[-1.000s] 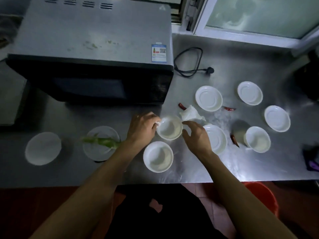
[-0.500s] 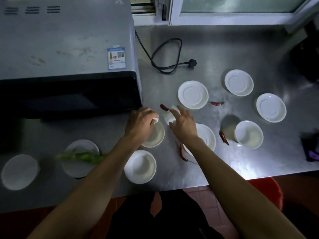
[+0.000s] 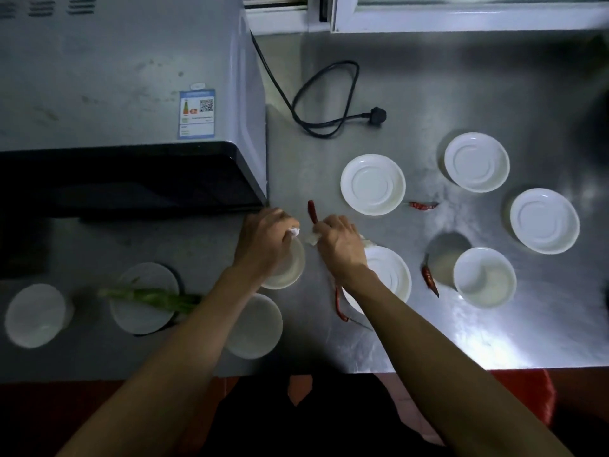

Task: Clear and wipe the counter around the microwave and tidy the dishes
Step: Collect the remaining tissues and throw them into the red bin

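Tissue (image 3: 312, 238) sits crumpled on the steel counter (image 3: 412, 324), just in front of the microwave's right corner. The right hand (image 3: 339, 245) has its fingers curled down on this tissue and pinches it. A red chili (image 3: 312, 211) lies just past those fingers, touching or almost touching them; I cannot tell which.

The left hand (image 3: 263, 240) is close beside it. It pinches a small white scrap (image 3: 294, 231) at its fingertips and rests over a white bowl (image 3: 290, 268), hiding most of it.

A second bowl (image 3: 260, 328) sits nearer the counter edge, partly under the left arm. A white saucer (image 3: 392, 275) lies under the right wrist, with a long chili (image 3: 339, 301) beside it.

To the right are three more saucers (image 3: 372, 184) (image 3: 476, 162) (image 3: 544, 220), a deep bowl (image 3: 484, 277) and two more chilies (image 3: 423, 205) (image 3: 430, 278).

To the left, a green vegetable stalk (image 3: 148, 296) lies across a plate (image 3: 141, 311), and a pale bowl (image 3: 36, 315) stands near the edge.

The microwave (image 3: 115, 94) fills the far left. Its black cord and plug (image 3: 329, 103) lie loose on the counter behind the dishes.
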